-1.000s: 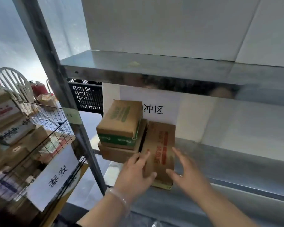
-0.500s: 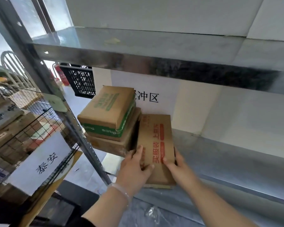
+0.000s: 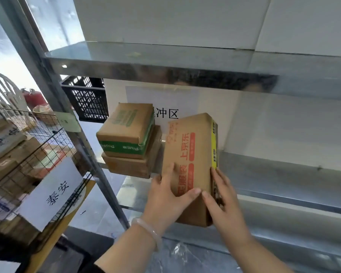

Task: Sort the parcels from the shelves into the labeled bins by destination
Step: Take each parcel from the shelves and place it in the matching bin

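**A:** What is farthest left?

**B:** A wire bin [image 3: 47, 138] packed with cartons. A white label [image 3: 51, 194] with two printed characters hangs on its front. Just right of it rises the grey upright [image 3: 71, 123] of the rack, with a black crate [image 3: 87, 99] behind it.

**A:** And on the rack?

**B:** At the left end of the shelf [image 3: 283, 180], a green-banded box [image 3: 126, 125] lies on top of a plain brown box [image 3: 126, 166]. A paper sign [image 3: 165, 95] is fixed to the wall behind them.

**A:** Where is the parcel being handled?

**B:** The long carton [image 3: 187, 154] with red print is just beside that stack, on its right. It runs front to back, and its near end juts out past the shelf's front edge. I cannot tell whether its underside touches the shelf or whether it touches the stack.

**A:** How does the left hand hold it?

**B:** The left hand [image 3: 165, 200] clasps the carton's near left edge. The thumb lies across the top face and points right, and the fingers run up along the left edge. A pale bracelet [image 3: 148, 231] circles that wrist.

**A:** And the right?

**B:** The right hand [image 3: 222, 201] grips the near right edge. Its thumb rests on the top face with the tip almost meeting the left thumb. Its fingers curl onto the right side, over a strip of yellow tape [image 3: 214, 146]. The two hands press on the carton from opposite sides.
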`<state>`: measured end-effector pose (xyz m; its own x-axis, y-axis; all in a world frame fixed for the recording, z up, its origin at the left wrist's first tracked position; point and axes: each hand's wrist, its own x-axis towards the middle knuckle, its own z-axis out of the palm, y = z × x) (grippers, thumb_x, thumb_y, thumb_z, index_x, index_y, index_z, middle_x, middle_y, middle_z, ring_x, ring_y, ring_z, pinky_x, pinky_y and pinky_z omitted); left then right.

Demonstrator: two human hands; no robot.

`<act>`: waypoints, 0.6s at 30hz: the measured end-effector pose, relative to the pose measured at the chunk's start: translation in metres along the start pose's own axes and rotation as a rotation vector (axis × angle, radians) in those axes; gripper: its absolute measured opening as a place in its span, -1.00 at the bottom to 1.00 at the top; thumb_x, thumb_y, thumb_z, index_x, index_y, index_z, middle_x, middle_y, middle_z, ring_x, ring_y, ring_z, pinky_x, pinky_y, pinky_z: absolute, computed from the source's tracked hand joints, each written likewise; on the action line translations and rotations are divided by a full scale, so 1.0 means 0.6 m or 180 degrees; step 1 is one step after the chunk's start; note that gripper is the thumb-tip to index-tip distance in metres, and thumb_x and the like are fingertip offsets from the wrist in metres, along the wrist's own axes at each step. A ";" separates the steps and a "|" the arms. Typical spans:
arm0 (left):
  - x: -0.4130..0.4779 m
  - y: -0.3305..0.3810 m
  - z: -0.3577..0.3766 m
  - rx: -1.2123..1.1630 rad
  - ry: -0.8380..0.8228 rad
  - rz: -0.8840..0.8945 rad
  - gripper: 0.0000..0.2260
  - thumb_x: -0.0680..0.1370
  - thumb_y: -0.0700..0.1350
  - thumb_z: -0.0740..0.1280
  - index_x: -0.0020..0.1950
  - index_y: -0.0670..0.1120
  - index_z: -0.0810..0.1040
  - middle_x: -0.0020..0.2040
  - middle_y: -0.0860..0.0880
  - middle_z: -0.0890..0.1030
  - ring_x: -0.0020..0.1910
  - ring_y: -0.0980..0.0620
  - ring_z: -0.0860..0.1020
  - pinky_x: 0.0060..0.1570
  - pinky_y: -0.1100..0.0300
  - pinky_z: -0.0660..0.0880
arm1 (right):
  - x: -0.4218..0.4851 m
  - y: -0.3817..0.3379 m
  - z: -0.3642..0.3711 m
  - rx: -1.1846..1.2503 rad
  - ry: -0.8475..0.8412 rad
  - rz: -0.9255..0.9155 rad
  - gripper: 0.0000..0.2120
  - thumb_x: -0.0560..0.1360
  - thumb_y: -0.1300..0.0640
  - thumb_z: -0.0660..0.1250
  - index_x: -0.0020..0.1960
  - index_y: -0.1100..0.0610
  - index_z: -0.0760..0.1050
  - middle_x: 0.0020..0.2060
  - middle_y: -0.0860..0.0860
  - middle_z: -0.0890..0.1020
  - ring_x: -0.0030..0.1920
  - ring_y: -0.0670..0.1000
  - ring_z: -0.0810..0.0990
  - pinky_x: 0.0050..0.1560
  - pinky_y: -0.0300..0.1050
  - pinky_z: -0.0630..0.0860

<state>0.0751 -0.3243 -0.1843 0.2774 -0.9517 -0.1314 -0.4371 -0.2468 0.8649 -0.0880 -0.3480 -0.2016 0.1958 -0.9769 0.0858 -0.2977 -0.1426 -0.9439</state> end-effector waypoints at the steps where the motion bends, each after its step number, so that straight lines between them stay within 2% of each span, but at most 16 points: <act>1: -0.016 0.006 -0.006 -0.0074 -0.0129 -0.0020 0.00 0.30 0.37 0.45 0.57 0.25 -0.05 0.33 0.05 0.18 0.29 0.12 0.26 0.32 0.21 0.30 | -0.024 -0.009 0.001 -0.0140 0.0024 -0.0108 -0.40 0.44 -0.44 0.18 0.45 -0.42 0.18 0.45 -0.42 0.14 0.48 -0.26 0.12 0.48 0.11 0.24; 3: -0.050 0.015 -0.018 -0.0204 -0.0373 -0.0104 0.14 0.19 0.43 0.44 0.57 0.25 -0.19 0.39 0.04 0.12 0.29 0.12 0.22 0.29 0.20 0.26 | -0.070 -0.025 0.004 -0.0393 0.0077 -0.0390 -0.36 0.42 -0.49 0.07 0.47 -0.40 0.13 0.48 -0.42 0.09 0.52 -0.18 0.06 0.50 0.19 0.17; 5: -0.084 0.013 -0.029 -0.0221 -0.0420 -0.0172 0.21 0.12 0.46 0.43 0.54 0.29 -0.28 0.43 0.04 0.09 0.36 0.06 0.22 0.35 0.10 0.27 | -0.111 -0.043 0.009 -0.0526 0.0037 -0.0578 -0.43 0.47 -0.41 0.02 0.47 -0.37 0.15 0.50 -0.40 0.08 0.54 -0.16 0.02 0.50 0.23 0.12; 8: -0.127 -0.014 -0.047 -0.0415 -0.0260 -0.0163 0.19 0.15 0.42 0.51 0.53 0.34 -0.25 0.40 0.05 0.15 0.36 0.04 0.25 0.42 -0.04 0.31 | -0.160 -0.063 0.018 -0.0667 -0.0060 -0.0868 -0.51 0.54 -0.27 0.01 0.47 -0.37 0.16 0.49 -0.37 0.15 0.54 -0.15 0.07 0.49 0.17 0.16; 10: -0.155 -0.033 -0.067 -0.0862 -0.0247 -0.0155 0.14 0.13 0.41 0.54 0.48 0.45 -0.16 0.42 0.06 0.26 0.36 0.05 0.36 0.38 -0.12 0.38 | -0.181 -0.075 0.022 -0.0139 -0.0058 -0.0841 -0.54 0.58 -0.18 0.08 0.47 -0.36 0.19 0.44 -0.32 0.29 0.48 -0.16 0.25 0.41 0.06 0.33; 12: -0.187 -0.046 -0.093 -0.1535 -0.0393 -0.0142 0.10 0.14 0.34 0.58 0.47 0.47 -0.07 0.39 0.05 0.43 0.28 0.00 0.53 0.27 -0.09 0.50 | -0.184 -0.087 0.022 0.0749 0.0134 -0.0384 -0.58 0.62 -0.06 0.16 0.46 -0.31 0.25 0.37 -0.19 0.42 0.40 -0.12 0.39 0.29 -0.04 0.45; 13: -0.203 -0.051 -0.106 -0.1821 -0.0528 -0.0158 0.07 0.16 0.28 0.58 0.49 0.43 -0.03 0.34 0.05 0.52 0.22 0.01 0.59 0.19 -0.03 0.56 | -0.182 -0.093 0.023 0.1002 0.0185 -0.0103 -0.58 0.62 -0.05 0.21 0.44 -0.30 0.28 0.36 -0.18 0.43 0.39 -0.09 0.41 0.28 -0.05 0.45; 14: -0.221 -0.053 -0.118 -0.2017 -0.0682 -0.0189 0.01 0.18 0.24 0.56 0.48 0.41 0.03 0.27 0.06 0.60 0.16 0.01 0.63 0.09 0.03 0.60 | -0.181 -0.101 0.025 0.1100 0.0040 0.0151 -0.57 0.56 -0.12 0.28 0.40 -0.34 0.30 0.36 -0.20 0.43 0.39 -0.07 0.41 0.31 -0.01 0.42; 16: -0.253 -0.052 -0.138 -0.2274 -0.0997 -0.0254 -0.13 0.23 0.23 0.53 0.46 0.36 0.19 0.18 0.01 0.66 0.11 -0.04 0.66 -0.01 0.03 0.62 | -0.182 -0.110 0.039 0.1184 -0.0587 0.0525 -0.37 0.30 -0.46 0.35 0.34 -0.41 0.32 0.37 -0.22 0.45 0.37 -0.07 0.44 0.39 0.13 0.36; 17: -0.265 -0.054 -0.145 -0.2412 -0.1056 -0.0275 -0.21 0.28 0.22 0.52 0.45 0.28 0.27 0.17 -0.03 0.67 0.10 -0.08 0.66 -0.01 0.01 0.62 | -0.188 -0.115 0.050 0.1265 -0.0937 0.0593 -0.26 0.22 -0.58 0.30 0.36 -0.41 0.31 0.38 -0.20 0.47 0.35 -0.07 0.47 0.38 0.15 0.36; 18: -0.278 -0.055 -0.153 -0.2519 -0.0991 -0.0310 -0.32 0.36 0.18 0.49 0.43 0.19 0.34 0.14 -0.06 0.68 0.08 -0.09 0.67 -0.03 0.02 0.61 | -0.195 -0.118 0.062 0.1338 -0.1204 0.0572 -0.22 0.23 -0.60 0.24 0.40 -0.40 0.27 0.39 -0.18 0.46 0.35 -0.07 0.47 0.36 0.15 0.39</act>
<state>0.1215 -0.1406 -0.1464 -0.0157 -0.9682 -0.2497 0.3346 -0.2404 0.9112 -0.0549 -0.2177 -0.1568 0.5190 -0.8442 -0.1339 0.0234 0.1706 -0.9851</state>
